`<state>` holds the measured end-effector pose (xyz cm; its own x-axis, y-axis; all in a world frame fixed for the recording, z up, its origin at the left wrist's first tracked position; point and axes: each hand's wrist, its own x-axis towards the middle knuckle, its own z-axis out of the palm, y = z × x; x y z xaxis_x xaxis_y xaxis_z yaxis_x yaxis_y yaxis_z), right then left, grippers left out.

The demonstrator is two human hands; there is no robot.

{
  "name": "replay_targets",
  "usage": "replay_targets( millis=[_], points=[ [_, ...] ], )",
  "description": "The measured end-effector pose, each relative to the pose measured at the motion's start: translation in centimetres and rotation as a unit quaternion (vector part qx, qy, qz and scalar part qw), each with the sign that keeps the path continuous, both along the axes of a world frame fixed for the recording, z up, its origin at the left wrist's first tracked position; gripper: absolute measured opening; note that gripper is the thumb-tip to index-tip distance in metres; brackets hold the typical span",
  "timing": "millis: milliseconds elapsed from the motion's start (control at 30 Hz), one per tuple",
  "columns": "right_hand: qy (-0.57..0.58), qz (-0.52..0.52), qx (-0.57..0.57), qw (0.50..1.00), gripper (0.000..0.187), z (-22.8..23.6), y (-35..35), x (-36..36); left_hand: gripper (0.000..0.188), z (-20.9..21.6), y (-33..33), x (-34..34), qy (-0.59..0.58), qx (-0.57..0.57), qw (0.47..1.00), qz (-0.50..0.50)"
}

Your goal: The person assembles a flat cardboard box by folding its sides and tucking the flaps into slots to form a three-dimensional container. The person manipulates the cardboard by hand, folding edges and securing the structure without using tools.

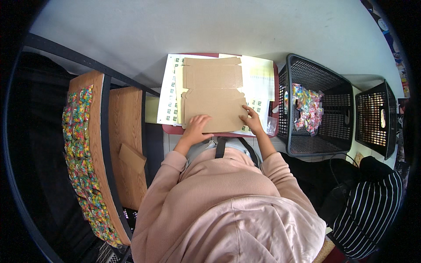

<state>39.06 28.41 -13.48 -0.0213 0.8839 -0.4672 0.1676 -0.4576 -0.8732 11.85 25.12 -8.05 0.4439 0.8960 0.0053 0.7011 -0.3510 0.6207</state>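
Observation:
A flat, unfolded brown cardboard box blank with creases and cut tabs lies on papers on a small red-rimmed table. At its near left corner my left hand rests with fingers stretched over the board and the thumb apart at the near edge. My right hand is at the right edge of the blank, its fingers apart and touching the cardboard. Neither hand is closed around it. White sheets with green print and a pale yellow sheet stick out from beneath the blank.
On the right stands a dark plastic crate with small colourful packets inside; another black crate is beyond it. Left, a wooden shelf carries bags of colourful sweets. A folded cardboard piece lies on a lower board.

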Motion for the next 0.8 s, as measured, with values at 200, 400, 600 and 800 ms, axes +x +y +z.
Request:
replay_targets(
  millis=[200,400,600,800],
  points=[
    [-0.385,0.098,0.215,0.892,0.048,1.7,-0.7,0.0,0.039,-1.6,0.3,0.6,-0.012,-0.010,0.998,-0.062],
    [-0.325,0.385,0.331,0.798,0.043,7.6,-1.0,-3.7,0.024,-2.1,1.3,1.0,-0.040,-0.044,0.997,-0.059],
    [-0.270,0.388,0.276,0.837,0.016,2.5,0.8,-3.9,0.016,-2.8,3.3,1.1,-0.012,-0.110,0.992,-0.068],
    [-0.263,0.435,0.155,0.847,0.023,1.1,3.6,-3.6,0.024,-1.5,6.2,1.7,0.145,-0.230,0.961,-0.057]
  ],
)
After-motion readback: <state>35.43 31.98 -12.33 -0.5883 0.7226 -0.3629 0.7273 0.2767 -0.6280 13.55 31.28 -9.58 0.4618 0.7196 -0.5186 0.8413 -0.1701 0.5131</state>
